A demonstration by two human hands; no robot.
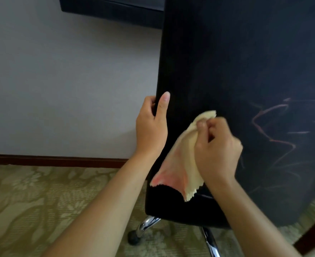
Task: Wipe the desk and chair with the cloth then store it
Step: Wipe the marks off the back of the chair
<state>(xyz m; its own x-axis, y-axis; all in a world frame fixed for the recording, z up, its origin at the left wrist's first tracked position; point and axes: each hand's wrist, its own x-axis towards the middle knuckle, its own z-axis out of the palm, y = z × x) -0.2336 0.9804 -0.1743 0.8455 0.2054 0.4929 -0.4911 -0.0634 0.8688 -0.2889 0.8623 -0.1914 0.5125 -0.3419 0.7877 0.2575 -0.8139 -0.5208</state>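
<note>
Gripping the left edge of the black chair (227,71) back, my left hand (151,125) has its thumb laid flat on the front face and its fingers (149,102) curled round behind. My right hand (216,147) bunches the pale yellow cloth (180,162) in tightly curled fingers (206,127) against the backrest; its pink-stained lower corner hangs loose. Reddish scribbled marks (275,138) cross the backrest to the right, forming no readable writing. A chrome leg (145,225) stands on patterned carpet (32,201).

pale yellow cloth (182,160) with pink-stained corner, bunched, draped against black chair (227,62) back
</note>
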